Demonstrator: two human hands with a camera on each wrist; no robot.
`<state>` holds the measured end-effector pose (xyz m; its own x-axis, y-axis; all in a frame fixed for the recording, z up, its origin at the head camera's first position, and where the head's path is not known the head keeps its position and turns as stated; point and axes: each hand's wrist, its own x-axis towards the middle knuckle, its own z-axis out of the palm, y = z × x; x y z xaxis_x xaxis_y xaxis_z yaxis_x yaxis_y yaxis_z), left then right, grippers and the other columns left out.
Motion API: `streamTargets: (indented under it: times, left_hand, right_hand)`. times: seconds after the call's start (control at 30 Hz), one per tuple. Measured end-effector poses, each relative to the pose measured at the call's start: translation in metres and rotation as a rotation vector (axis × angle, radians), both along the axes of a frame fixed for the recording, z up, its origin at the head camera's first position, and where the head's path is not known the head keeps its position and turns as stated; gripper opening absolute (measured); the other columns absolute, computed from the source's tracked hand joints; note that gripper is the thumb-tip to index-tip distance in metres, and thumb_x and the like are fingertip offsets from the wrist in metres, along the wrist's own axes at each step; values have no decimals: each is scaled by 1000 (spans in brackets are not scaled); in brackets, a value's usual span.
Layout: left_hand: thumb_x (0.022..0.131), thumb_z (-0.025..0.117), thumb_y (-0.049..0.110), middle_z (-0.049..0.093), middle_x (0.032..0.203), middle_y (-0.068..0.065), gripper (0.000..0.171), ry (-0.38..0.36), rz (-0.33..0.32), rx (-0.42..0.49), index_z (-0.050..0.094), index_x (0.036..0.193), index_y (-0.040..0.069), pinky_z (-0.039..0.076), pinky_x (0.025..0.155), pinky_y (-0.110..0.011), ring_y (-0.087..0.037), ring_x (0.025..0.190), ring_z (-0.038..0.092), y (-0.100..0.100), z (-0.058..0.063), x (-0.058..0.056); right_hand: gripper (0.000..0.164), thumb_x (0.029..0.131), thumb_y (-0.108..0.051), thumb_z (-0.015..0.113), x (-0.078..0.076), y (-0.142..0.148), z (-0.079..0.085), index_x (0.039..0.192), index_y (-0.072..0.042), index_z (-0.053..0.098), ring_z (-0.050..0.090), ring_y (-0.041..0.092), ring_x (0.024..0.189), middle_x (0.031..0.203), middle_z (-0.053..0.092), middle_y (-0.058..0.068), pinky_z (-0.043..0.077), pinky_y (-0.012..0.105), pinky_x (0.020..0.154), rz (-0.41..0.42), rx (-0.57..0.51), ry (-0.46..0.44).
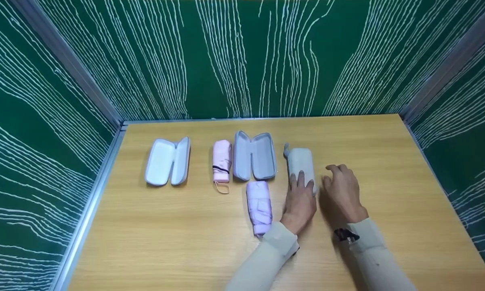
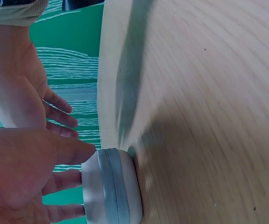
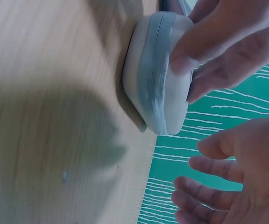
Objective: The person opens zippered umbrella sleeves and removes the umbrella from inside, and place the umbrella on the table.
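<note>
A closed, light grey zip case (image 1: 301,158) with a small loop at its far left corner lies on the table. My left hand (image 1: 301,202) rests its fingertips on the near part of the case, thumb at its edge in the left wrist view. Just right of the case, my right hand (image 1: 343,192) hovers with loosely bent fingers and holds nothing; its palm (image 3: 260,172) shows in the right wrist view. Left of my left hand lies a folded purple umbrella (image 1: 259,208). Behind that umbrella stands an open grey case (image 1: 263,157) with nothing inside.
A folded pink umbrella (image 1: 222,159) with a black band and wrist loop lies left of the open grey case. Farther left is an open case with a white lining (image 1: 160,161). Green, white-streaked walls (image 1: 218,60) enclose the wooden table (image 1: 165,242) at the back and sides.
</note>
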<state>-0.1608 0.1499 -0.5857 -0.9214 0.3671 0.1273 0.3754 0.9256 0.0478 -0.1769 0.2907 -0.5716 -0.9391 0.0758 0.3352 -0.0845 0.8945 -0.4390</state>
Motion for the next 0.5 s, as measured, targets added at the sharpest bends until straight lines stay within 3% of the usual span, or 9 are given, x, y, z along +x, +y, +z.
streamTargets:
  times: [0.2, 0.5]
  left_hand:
    - [98, 74, 38, 58, 151, -7, 35, 54, 16, 42, 75, 129, 24, 47, 114, -34, -31, 138, 53, -1, 0, 1]
    - [92, 82, 38, 64, 140, -2, 26, 101, 45, 115, 81, 113, 22, 56, 100, -30, -27, 130, 59, -2, -2, 3]
  right_hand:
    - [27, 93, 0, 71, -8, 6, -1, 118, 11, 70, 64, 53, 89, 104, 66, 35, 53, 63, 74, 31, 11, 0]
    - [26, 97, 5, 64, -25, 15, 0, 123, 12, 67, 63, 52, 96, 110, 65, 34, 54, 63, 80, 126, 3, -26]
